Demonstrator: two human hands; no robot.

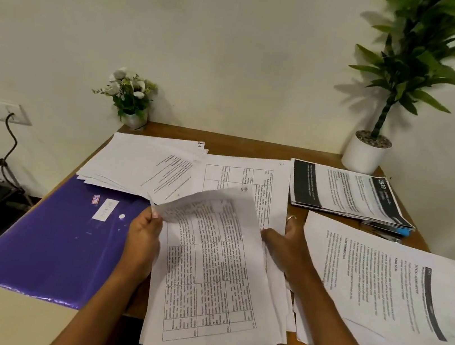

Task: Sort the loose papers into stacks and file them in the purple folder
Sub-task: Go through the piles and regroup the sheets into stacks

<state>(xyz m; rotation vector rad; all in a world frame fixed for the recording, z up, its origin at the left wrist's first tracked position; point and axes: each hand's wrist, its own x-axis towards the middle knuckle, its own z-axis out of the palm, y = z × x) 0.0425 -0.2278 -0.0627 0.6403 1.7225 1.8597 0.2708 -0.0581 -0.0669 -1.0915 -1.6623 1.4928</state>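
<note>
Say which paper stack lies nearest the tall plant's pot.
The black-banded printed paper stack at the back right, just before the round white pot; the others lie farther.

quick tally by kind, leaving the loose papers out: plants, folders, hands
potted plants: 2, small flowering plant and tall leafy plant
purple folder: 1
hands: 2, left hand pinching a sheet, right hand
total: 5

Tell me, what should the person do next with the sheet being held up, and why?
Probably lay the sheet on the table-printed pile behind it: the left hand pinches its lifted corner, its grid matches that pile, and the right hand rests on the papers beneath.
</note>
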